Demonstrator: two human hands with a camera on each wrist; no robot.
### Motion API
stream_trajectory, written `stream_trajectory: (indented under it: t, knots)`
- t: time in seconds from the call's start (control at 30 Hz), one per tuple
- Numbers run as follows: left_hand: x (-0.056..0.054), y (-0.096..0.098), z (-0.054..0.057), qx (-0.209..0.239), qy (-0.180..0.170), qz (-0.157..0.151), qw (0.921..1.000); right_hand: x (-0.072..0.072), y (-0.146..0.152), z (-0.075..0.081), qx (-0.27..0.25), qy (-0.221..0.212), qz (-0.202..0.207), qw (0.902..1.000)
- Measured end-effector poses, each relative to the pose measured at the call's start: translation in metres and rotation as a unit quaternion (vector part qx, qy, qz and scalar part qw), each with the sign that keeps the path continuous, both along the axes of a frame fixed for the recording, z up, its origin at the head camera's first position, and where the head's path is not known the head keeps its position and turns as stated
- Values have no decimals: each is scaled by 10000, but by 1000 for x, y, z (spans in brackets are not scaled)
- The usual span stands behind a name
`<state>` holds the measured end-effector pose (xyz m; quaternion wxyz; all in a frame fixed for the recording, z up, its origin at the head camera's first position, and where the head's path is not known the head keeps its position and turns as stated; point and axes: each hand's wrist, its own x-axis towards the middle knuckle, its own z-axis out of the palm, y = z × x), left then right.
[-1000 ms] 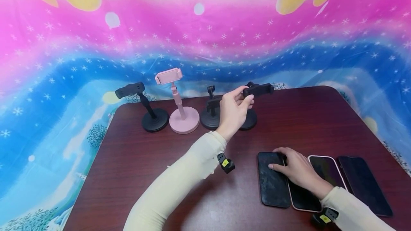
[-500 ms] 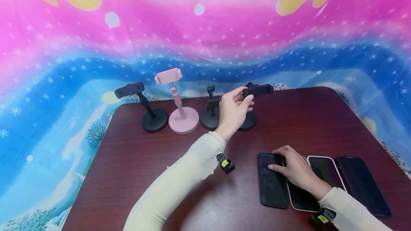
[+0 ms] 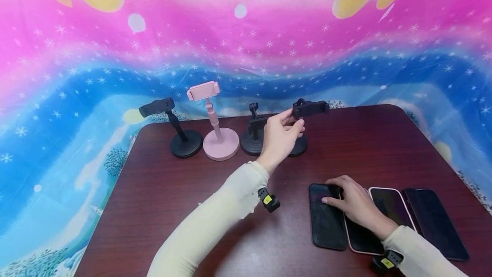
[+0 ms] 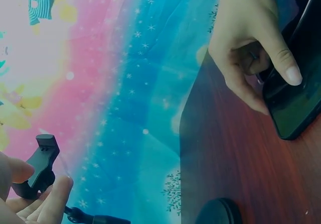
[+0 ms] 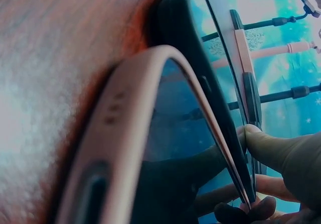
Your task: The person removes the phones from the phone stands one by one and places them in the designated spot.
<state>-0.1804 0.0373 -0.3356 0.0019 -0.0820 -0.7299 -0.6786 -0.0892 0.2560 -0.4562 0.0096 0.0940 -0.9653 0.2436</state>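
Note:
My left hand (image 3: 280, 136) is at the tilted clamp of the rightmost black phone stand (image 3: 311, 108), thumb and fingers curled at its left end. In the left wrist view, that clamp (image 4: 42, 163) lies between the thumb and the fingers. The stand's post is hidden behind the hand; part of its round base shows. My right hand (image 3: 359, 206) grips the leftmost black smartphone (image 3: 326, 221), thumb on its screen and fingers at its far right edge. The phone lies flat on the table. Under the palm lies a light-rimmed smartphone (image 3: 363, 236).
Further left stand a black stand with a folded head (image 3: 253, 138), a pink phone stand (image 3: 221, 144) and another black stand (image 3: 184, 144). A pink-rimmed phone (image 3: 392, 204) and a larger dark phone (image 3: 436, 221) lie to the right. A patterned cloth (image 3: 246, 54) hangs behind the table.
The left hand's thumb and fingers have slipped slightly down along the clamp's left end, and its wrist is a little lower. The right hand and the phones stay in place.

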Motion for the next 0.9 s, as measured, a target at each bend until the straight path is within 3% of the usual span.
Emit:
stream_trajectory:
  t: [0.23, 0.47, 0.7, 0.9]
  knots:
    - [8, -5, -5, -99, -132, -80, 9998, 1, 0, 0, -144, 56, -16, 9999]
    - [18, -12, -13, -236, -43, -130, 9996, 0, -1, 4, -261, 81, -86, 9996]
    - [26, -21, -24, -632, 67, 35, 9980, -3, -2, 8, -620, -92, -241, 9977]
    - [31, -28, -33, -678, 130, 287, 9972, -4, -7, 13, -787, 101, -315, 9964]
